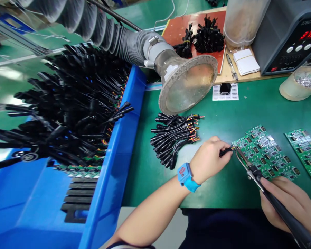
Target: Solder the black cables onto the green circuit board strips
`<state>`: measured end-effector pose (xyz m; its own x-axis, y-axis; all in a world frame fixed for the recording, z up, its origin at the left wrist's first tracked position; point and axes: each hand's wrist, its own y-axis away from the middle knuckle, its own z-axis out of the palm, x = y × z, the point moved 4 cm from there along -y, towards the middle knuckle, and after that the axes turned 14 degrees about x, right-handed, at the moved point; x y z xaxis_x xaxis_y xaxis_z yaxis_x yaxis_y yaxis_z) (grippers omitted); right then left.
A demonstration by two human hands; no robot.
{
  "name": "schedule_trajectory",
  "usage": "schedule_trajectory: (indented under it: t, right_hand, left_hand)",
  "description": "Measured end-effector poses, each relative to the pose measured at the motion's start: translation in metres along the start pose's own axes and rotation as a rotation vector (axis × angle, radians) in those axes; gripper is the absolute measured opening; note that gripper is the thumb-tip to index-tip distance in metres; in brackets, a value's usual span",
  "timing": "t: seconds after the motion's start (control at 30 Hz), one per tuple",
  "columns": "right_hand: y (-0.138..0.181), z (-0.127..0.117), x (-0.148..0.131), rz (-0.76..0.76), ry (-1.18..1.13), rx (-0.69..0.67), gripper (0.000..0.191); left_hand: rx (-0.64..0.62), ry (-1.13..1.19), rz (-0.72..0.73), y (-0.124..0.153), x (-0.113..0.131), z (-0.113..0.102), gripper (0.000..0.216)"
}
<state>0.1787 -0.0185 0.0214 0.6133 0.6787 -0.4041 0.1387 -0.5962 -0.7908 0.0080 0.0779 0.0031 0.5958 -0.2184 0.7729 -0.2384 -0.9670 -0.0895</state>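
Observation:
My left hand [210, 156], with a blue band on its wrist, pinches a short black cable [225, 151] whose coloured wire ends meet the left edge of a green circuit board panel [264, 152]. A soldering iron [272, 200] lies in the grip of my right hand [291, 200]. The iron's tip, with a thin metal tube alongside, points at those wire ends; whether it touches them I cannot tell. Left of my left hand, a fanned bunch of black cables [172, 138] with bare-tipped coloured wires rests on the green mat.
A blue bin [111, 180] heaped with black cables [75, 93] stands at left. Above the mat hangs a fume hood [189, 84]. A second board panel [304, 148] lies at right. Behind are a soldering station [287, 41], a round tub [299, 83] and a watch [225, 88].

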Motion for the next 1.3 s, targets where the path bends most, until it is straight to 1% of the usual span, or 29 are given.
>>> schedule_trajectory:
  t: [0.17, 0.3, 0.47, 0.57, 0.7, 0.87, 1.0, 1.17, 1.3]
  right_hand:
    - [0.003, 0.0, 0.0, 0.015, -0.017, -0.02, 0.06]
    - [0.005, -0.004, 0.002, 0.025, 0.059, -0.002, 0.053]
    - [0.005, -0.008, 0.003, 0.05, 0.038, -0.043, 0.051]
    - [0.005, -0.006, 0.003, 0.05, 0.018, -0.054, 0.052]
    - [0.003, -0.003, 0.002, 0.037, 0.032, -0.017, 0.054]
    - [-0.001, 0.003, 0.002, 0.042, -0.029, -0.079, 0.062]
    - [0.0, 0.002, 0.001, 0.012, -0.023, -0.041, 0.061]
    - [0.005, 0.002, 0.003, 0.077, -0.003, -0.08, 0.062]
    - [0.003, 0.002, 0.002, 0.032, 0.019, -0.045, 0.062]
  left_hand:
    - [-0.005, 0.006, -0.002, 0.0, 0.0, 0.0, 0.014]
    - [-0.012, -0.002, -0.009, 0.001, 0.0, 0.001, 0.015]
    - [-0.016, -0.02, -0.014, 0.001, 0.0, 0.001, 0.016]
    - [-0.02, -0.022, -0.018, 0.001, 0.001, 0.001, 0.017]
    - [-0.021, -0.02, -0.02, 0.002, 0.001, 0.001, 0.017]
    - [-0.03, -0.015, -0.021, 0.002, 0.001, 0.001, 0.015]
    - [-0.033, -0.008, -0.025, 0.002, 0.001, 0.001, 0.015]
    - [-0.04, -0.012, -0.024, 0.002, 0.0, 0.002, 0.014]
    - [-0.034, -0.016, -0.024, 0.002, 0.0, 0.001, 0.013]
